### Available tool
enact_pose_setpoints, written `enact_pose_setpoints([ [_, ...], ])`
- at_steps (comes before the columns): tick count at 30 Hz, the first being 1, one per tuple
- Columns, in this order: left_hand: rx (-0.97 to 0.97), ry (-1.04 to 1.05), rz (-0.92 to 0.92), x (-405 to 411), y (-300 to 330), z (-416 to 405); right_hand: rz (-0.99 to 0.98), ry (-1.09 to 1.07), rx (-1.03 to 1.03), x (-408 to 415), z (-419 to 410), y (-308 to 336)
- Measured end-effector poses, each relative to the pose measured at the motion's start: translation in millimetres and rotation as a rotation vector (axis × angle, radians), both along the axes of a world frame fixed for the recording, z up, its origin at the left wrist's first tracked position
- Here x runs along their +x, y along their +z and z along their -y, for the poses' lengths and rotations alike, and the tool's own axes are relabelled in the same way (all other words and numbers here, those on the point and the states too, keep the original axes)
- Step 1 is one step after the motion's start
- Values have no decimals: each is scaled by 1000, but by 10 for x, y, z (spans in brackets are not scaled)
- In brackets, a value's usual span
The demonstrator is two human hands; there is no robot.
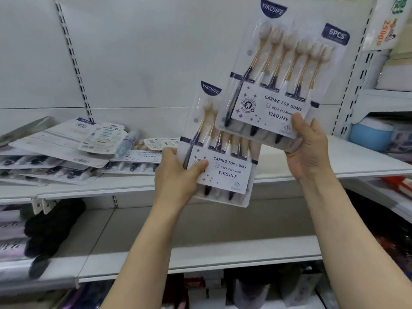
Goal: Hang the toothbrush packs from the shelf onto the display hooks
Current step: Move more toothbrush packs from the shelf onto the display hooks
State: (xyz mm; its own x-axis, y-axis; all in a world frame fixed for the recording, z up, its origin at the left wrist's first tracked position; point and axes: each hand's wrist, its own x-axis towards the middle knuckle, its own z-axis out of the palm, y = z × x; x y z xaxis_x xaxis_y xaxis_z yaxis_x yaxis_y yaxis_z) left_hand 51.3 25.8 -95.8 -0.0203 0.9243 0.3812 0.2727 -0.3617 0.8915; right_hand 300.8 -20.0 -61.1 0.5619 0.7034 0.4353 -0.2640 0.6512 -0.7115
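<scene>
Both of my hands hold a toothbrush pack above the shelf, the left hand pinching the lower pack and the right hand the upper pack, and I think one could slip from such a small grip.

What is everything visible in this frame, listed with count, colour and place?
Held toothbrush packs: two, clear with white-navy labels; upper pack in front of lower pack.
Shelf pile of packs: several, exact count unclear, white-navy, left on the shelf.
Shelf: white, mid-frame.
Back panel: white, no hooks visible.
Black items: lower left, blurred.
Blue container: one, right.
Left hand: grips the lower pack.
Right hand: grips the upper pack.
</scene>
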Motion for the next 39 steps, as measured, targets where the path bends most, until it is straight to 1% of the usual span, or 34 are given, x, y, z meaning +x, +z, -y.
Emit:
enact_pose_setpoints([
  [4,50,45,238,-551,56,58,11,-46,20,-409,-111,86],
  [7,109,95,371,-1090,58,88,8,-5,38,-862,-244,147],
  [11,209,236,477,-1908,70,127,-20,122,83,-1627,-463,226],
  [14,258,345,543,-2646,56,171,62,202,52,-2369,-666,283],
  [16,291,439,541,-3212,31,232,156,256,31,-2949,-810,312],
  [19,345,638,472,-4135,-53,358,253,343,12,-3946,-1030,323],
  [26,385,949,504,-6333,-368,885,280,556,-55,-6415,-1314,112],
  [30,424,1077,410,-7377,-416,1283,301,683,-78,-7749,-1298,-134],
  [34,453,1146,452,-8312,-623,1658,376,831,-117,-8963,-1230,-354],
  [39,490,1232,411,-9313,-874,1795,436,938,-138,-10384,-1257,-663],
])
